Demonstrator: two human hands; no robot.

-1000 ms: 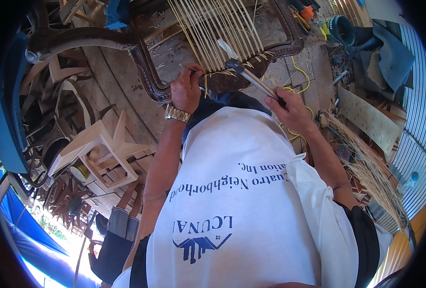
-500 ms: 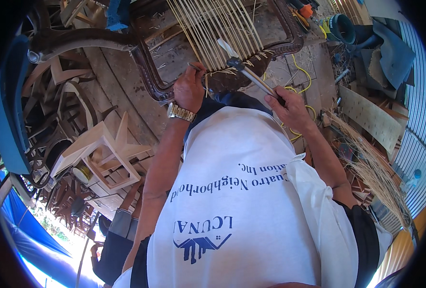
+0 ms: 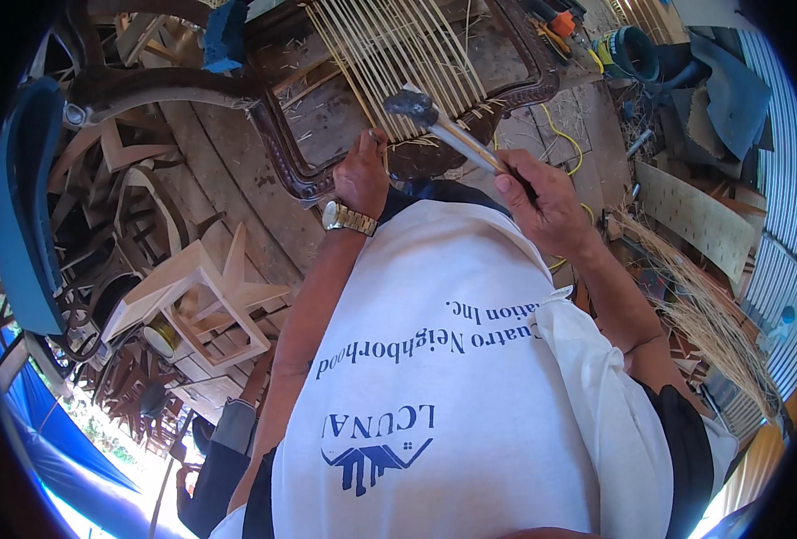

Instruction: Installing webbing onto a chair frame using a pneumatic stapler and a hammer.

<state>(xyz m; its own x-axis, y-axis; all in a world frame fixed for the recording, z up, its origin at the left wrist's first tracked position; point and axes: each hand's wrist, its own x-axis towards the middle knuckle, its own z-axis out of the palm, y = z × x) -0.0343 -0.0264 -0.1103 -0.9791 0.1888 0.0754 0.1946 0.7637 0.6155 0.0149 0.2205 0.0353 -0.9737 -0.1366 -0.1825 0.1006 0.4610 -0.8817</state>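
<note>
A dark carved wooden chair frame (image 3: pixel 277 135) lies in front of me, with pale cane strands (image 3: pixel 398 45) stretched across its opening. My left hand (image 3: pixel 362 175), a gold watch on its wrist, rests on the frame's near rim. Its fingers are pinched on something small that I cannot make out. My right hand (image 3: pixel 542 198) grips the handle of a hammer (image 3: pixel 413 103). The grey hammer head hangs just above the rim, close to my left fingertips. My white printed shirt fills the lower middle and hides what lies beneath.
A pale unfinished wooden stool frame (image 3: pixel 205 305) and stacked chair parts sit at the left, beside a blue tarp (image 3: pixel 21 225). A loose cane bundle (image 3: pixel 713 314) and a perforated board (image 3: pixel 695 216) lie at the right. Another person (image 3: pixel 219 449) stands at the lower left.
The hammer head has dropped slightly toward the frame rim. My left hand has barely shifted on the rim.
</note>
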